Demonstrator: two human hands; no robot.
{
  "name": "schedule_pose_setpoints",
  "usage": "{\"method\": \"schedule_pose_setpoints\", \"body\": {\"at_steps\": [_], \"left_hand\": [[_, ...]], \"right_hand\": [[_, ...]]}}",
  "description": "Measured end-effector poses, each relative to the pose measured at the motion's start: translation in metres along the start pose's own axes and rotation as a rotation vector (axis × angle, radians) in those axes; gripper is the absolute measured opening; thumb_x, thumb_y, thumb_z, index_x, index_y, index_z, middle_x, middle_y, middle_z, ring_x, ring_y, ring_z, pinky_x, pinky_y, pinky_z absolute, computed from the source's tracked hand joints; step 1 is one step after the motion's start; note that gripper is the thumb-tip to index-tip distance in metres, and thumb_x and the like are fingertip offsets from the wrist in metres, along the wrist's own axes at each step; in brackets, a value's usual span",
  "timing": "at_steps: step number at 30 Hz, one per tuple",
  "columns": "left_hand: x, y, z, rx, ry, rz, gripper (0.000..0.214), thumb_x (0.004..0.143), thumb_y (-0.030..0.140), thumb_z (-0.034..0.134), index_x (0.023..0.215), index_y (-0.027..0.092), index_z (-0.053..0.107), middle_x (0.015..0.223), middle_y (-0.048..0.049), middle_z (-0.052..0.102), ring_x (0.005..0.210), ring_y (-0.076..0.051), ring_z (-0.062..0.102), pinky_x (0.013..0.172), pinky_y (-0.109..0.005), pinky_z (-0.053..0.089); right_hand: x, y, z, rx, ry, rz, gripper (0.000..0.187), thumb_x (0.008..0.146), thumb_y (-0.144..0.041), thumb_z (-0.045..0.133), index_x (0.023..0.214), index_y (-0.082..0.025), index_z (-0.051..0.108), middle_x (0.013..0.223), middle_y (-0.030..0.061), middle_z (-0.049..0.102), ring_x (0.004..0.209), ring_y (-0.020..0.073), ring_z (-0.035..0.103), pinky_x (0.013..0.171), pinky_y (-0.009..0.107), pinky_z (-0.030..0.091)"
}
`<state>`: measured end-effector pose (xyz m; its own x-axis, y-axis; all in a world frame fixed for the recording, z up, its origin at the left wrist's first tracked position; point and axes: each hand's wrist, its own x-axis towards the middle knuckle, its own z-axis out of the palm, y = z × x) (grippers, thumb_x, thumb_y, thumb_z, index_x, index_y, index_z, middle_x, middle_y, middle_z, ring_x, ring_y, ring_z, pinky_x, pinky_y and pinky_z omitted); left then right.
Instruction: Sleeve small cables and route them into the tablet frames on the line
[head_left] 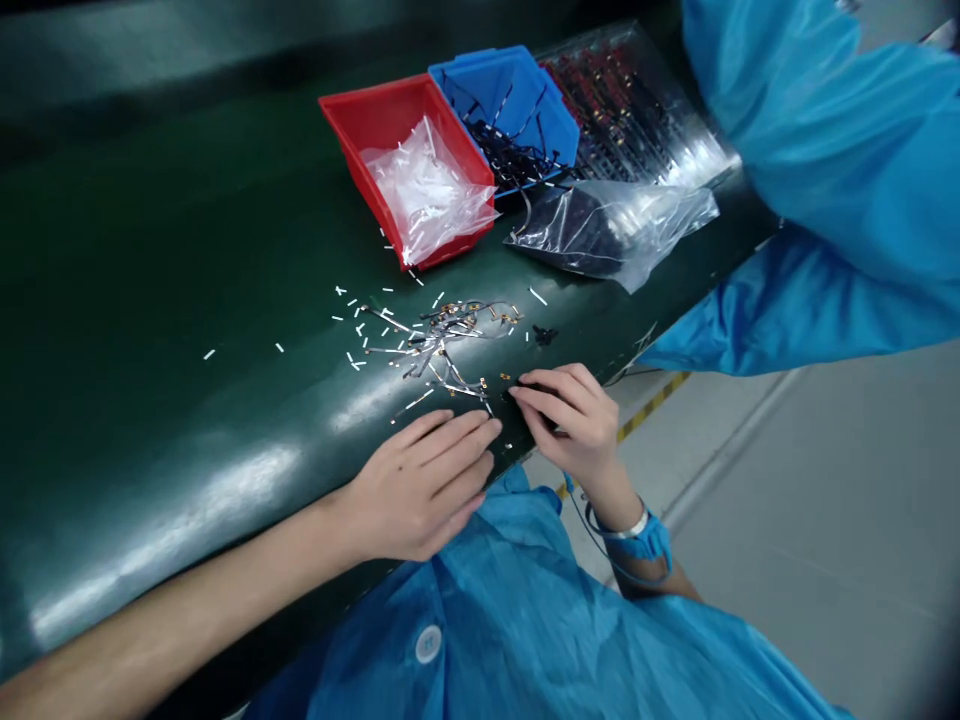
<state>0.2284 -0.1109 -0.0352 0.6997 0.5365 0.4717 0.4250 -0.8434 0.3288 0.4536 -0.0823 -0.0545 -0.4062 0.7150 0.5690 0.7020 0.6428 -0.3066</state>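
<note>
My left hand (431,485) rests at the near edge of the green table, back of the hand up, fingers bent and held together. Its fingertips lie beside a pile of thin cables with small gold connectors (450,335); whatever lies beneath them is hidden. Just to the right, my right hand (574,420) has thumb and fingers pinched at a tiny dark piece, too small to name. Near its fingertips lies a small gold connector (505,377). Short white tubes (360,330) are scattered around the cable pile.
Behind the pile stand a red bin (352,150) holding a plastic bag of white pieces and a blue bin (555,100) of black cables. A clear bag (615,225) and a tray of cables (630,110) lie to the right. A co-worker's blue sleeve (840,150) reaches in.
</note>
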Motion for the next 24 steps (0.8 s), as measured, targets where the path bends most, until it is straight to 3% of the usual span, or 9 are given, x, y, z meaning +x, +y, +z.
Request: {"method": "schedule_pose_setpoints", "body": {"at_steps": [5,10,20,24], "left_hand": [[0.008,0.003,0.015,0.182,-0.151,-0.029,0.042,0.098,0.029,0.037,0.123,0.004,0.06,0.141,-0.0168,0.051,0.132,-0.029,0.045,0.107,-0.042,0.037],[0.008,0.001,0.02,0.211,-0.196,-0.068,0.048,0.099,0.034,0.035,0.126,0.004,0.06,0.139,-0.0176,0.053,0.131,-0.03,0.046,0.109,-0.043,0.032],[0.007,0.001,0.019,0.171,-0.171,-0.085,0.045,0.1,0.03,0.033,0.121,0.005,0.064,0.135,-0.0151,0.057,0.125,-0.028,0.052,0.101,-0.038,0.036],[0.008,0.001,0.019,0.183,-0.171,-0.078,0.045,0.1,0.029,0.031,0.121,0.006,0.064,0.135,-0.0146,0.057,0.125,-0.027,0.052,0.099,-0.037,0.037]], "right_hand": [[-0.003,0.01,-0.011,-0.039,0.109,0.244,0.016,0.083,-0.012,0.061,0.087,-0.025,0.069,0.084,0.0038,0.071,0.075,0.0176,0.063,0.066,0.036,0.053],[0.005,0.02,-0.006,-0.104,0.117,0.409,0.01,0.085,-0.02,0.061,0.083,-0.024,0.07,0.078,0.0028,0.067,0.076,0.0179,0.061,0.063,0.033,0.051],[0.015,0.028,0.004,-0.191,0.075,0.313,0.014,0.087,-0.019,0.057,0.079,-0.024,0.068,0.075,0.0028,0.065,0.073,0.0177,0.058,0.066,0.033,0.048],[0.022,0.035,-0.003,-0.17,-0.071,0.295,0.016,0.088,-0.02,0.054,0.078,-0.024,0.065,0.076,0.0032,0.066,0.074,0.0183,0.057,0.068,0.034,0.047]]}}
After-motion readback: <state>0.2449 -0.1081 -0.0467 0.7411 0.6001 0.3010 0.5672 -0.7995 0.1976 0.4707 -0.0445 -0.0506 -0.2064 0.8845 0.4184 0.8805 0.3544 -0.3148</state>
